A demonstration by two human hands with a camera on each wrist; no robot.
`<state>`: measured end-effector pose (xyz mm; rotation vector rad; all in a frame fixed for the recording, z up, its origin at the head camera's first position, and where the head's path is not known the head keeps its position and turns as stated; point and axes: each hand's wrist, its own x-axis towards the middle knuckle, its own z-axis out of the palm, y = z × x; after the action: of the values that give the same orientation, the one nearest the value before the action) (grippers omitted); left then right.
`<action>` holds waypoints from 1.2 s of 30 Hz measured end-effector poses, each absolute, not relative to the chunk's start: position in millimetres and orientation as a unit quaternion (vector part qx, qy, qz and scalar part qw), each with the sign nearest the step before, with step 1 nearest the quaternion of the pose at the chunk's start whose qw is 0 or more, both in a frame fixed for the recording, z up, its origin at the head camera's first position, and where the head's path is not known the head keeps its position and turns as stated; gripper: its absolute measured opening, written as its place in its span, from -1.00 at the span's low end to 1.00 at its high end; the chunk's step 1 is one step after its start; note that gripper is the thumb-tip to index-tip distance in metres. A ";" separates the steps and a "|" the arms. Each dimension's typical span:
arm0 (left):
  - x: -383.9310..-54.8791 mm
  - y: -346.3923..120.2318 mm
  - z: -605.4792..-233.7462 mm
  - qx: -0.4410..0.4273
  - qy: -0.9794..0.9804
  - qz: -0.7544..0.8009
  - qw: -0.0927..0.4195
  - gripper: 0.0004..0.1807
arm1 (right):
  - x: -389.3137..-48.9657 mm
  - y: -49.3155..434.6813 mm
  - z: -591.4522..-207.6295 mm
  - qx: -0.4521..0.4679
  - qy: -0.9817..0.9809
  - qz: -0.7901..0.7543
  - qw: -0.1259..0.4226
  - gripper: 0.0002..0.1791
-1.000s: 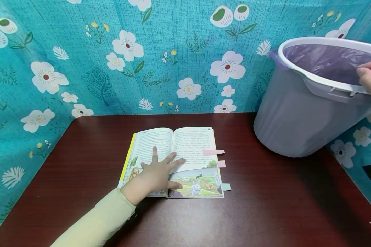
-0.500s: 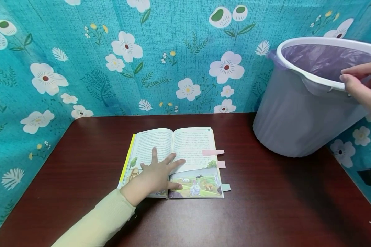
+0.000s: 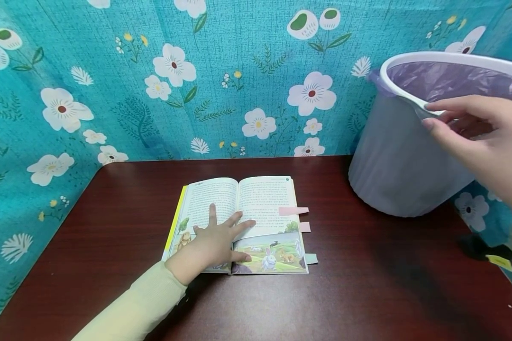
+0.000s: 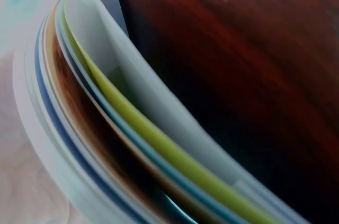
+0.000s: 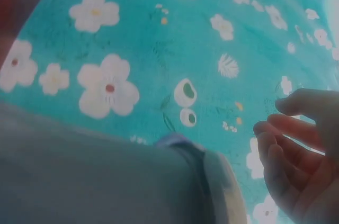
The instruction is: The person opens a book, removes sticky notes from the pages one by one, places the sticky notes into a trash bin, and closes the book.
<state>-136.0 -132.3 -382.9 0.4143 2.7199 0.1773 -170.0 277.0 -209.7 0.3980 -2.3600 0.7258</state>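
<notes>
Teal floral cloth [image 3: 222, 57] backs a dark red-brown table [image 3: 367, 293], with clock directions taken from the head view and the book as centre. Grey bin [image 3: 392, 156], fitted with a white rim [image 3: 403, 60] and purple liner [image 3: 435, 78], stands at 2 o'clock. Open book [image 3: 266, 201] lies face up near the table's middle; page tops face 12 o'clock, the spine runs 12 to 6 with its top leaning slightly towards 1, and the spread's long axis runs 9 to 3. Pink strip [image 3: 293, 210], pink tab [image 3: 305, 227] and green tab [image 3: 311, 258] project between 3 and 4. Left hand [image 3: 213, 244] rests on the pages, fingers spread, gripping nothing, obscuring the lower spine; its pale sleeve [image 3: 132, 298] enters from 7. Right hand [image 3: 499, 135], fingers loosely bent, thumb and forefinger slightly parted, nothing visible between them, blocks sight of part of the bin; the right wrist view shows it apart from the bin.
</notes>
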 end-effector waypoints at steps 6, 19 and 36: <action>-136.2 -133.3 -383.9 0.149 0.968 0.062 0.194 -0.08 | -165.7 250.1 -211.4 0.148 -0.882 0.323 0.309 -0.68; -135.9 -135.7 -382.4 0.143 0.965 0.083 0.201 -0.09 | -197.0 225.0 -246.2 0.156 -0.884 0.391 0.204 -0.60; -139.9 -136.3 -383.0 0.146 0.963 0.090 0.207 -0.10 | -254.0 194.5 -300.8 0.173 -0.879 0.438 0.081 -0.62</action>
<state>-139.9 -136.3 -383.0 0.4058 2.6829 0.2510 -254.0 194.5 -300.8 0.5161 -2.6263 1.3082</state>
